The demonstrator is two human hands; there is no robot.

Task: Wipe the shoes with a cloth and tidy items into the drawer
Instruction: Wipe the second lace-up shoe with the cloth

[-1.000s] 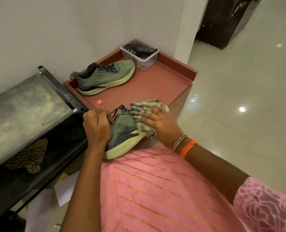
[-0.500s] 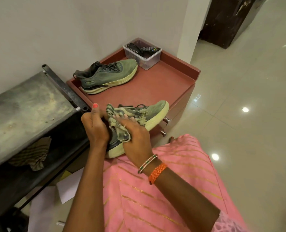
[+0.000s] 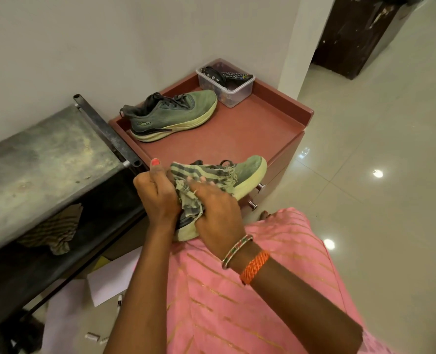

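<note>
I hold a green shoe [image 3: 250,169] with a pale yellow sole above the front edge of the red drawer unit [image 3: 237,139]. My left hand [image 3: 155,192] grips the shoe at its heel end, thumb up. My right hand [image 3: 217,210] presses a striped green cloth [image 3: 201,180] against the shoe's side and laces, fingers curled round the cloth. The cloth hides the shoe's middle. A second green shoe [image 3: 171,116] lies on the unit's top near the wall. Two drawer knobs [image 3: 260,186] show below the held shoe's toe.
A clear plastic box [image 3: 227,90] with remote controls sits at the unit's back corner. A dark metal rack [image 3: 46,159] stands to the left, with another striped cloth [image 3: 53,233] on its lower shelf. Papers [image 3: 109,279] lie on the glossy tiled floor [image 3: 365,175].
My right hand has drawn the cloth from the shoe's toe back to its middle and heel, so the toe is uncovered. My left hand has kept its grip on the heel.
</note>
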